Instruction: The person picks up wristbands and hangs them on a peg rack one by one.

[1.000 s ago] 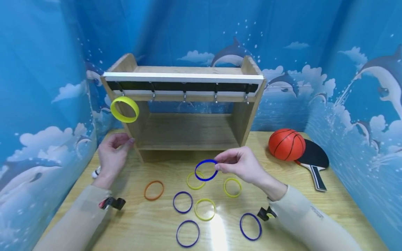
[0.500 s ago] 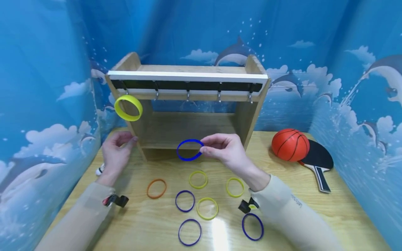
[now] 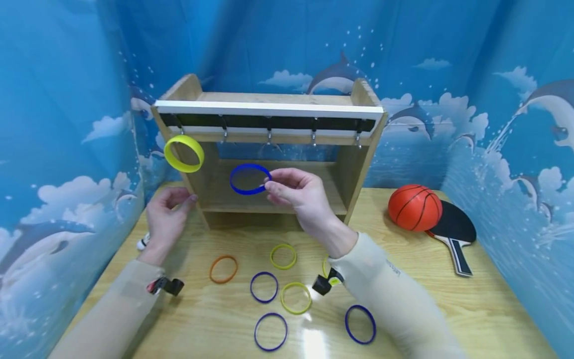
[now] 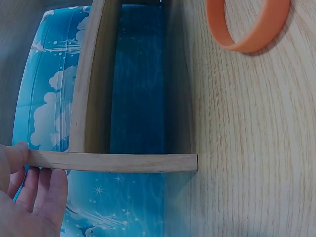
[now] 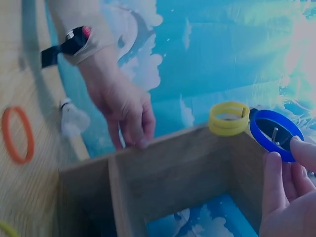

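Observation:
My right hand point(image 3: 302, 197) pinches a blue wristband point(image 3: 248, 192) by its right side, in front of the shelf opening of a small wooden rack point(image 3: 358, 174). A row of metal hooks point(image 3: 269, 137) runs along the rack's front above it. From the leftmost hook hangs a yellow wristband point(image 3: 175, 163); in the right wrist view the blue band overlaps a hook just beside that yellow one point(image 5: 228, 129). Thumb on one face and fingers on the other, my left hand point(image 4: 37, 195) grips the edge of the rack's left side panel point(image 4: 128, 162).
On the table lie an orange wristband point(image 3: 221, 282) and several yellow and blue ones, one yellow partly behind my right wrist. At right, a small red basketball point(image 3: 414, 208) sits against a table tennis bat point(image 3: 457, 224). A shuttlecock point(image 5: 74, 118) lies left of the rack.
My right hand has carried the blue wristband leftward and up, from over the table to the rack's opening. The left hand keeps its grip on the side panel.

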`<state>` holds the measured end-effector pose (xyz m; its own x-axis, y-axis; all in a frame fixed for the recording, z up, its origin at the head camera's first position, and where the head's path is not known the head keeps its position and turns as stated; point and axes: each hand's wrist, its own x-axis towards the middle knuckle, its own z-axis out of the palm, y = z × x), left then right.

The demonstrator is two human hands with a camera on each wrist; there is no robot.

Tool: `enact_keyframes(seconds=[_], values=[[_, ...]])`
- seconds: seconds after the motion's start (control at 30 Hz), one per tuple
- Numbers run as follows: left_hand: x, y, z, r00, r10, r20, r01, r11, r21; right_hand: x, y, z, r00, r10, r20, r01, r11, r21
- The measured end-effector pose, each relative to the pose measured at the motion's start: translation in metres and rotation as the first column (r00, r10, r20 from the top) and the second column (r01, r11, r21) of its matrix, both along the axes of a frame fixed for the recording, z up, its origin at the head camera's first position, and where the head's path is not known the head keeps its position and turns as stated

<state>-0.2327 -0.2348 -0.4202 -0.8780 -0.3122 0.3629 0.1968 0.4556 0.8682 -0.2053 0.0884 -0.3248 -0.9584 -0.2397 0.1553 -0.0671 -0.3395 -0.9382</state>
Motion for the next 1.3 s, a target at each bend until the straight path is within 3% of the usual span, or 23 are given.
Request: enact_keyframes(seconds=[0.43,0.83,1.3], values=[[-0.002,0.002,0.0,1.0,-0.006,-0.021,0.006,1.0,0.004,-0.011,-0.045,0.023,0.995,-0.034,0.092,0.051,0.98,-0.194],[-0.002,0.003,-0.001,1.0,-0.011,-0.017,0.011,1.0,0.023,-0.027,-0.065,0.007,0.982,-0.128,0.139,0.157,0.962,-0.223],[-0.001,0.001,0.001,1.0,-0.002,-0.016,0.002,1.0,0.011,-0.03,-0.067,-0.001,0.989,-0.112,0.098,0.129,0.974,-0.187]])
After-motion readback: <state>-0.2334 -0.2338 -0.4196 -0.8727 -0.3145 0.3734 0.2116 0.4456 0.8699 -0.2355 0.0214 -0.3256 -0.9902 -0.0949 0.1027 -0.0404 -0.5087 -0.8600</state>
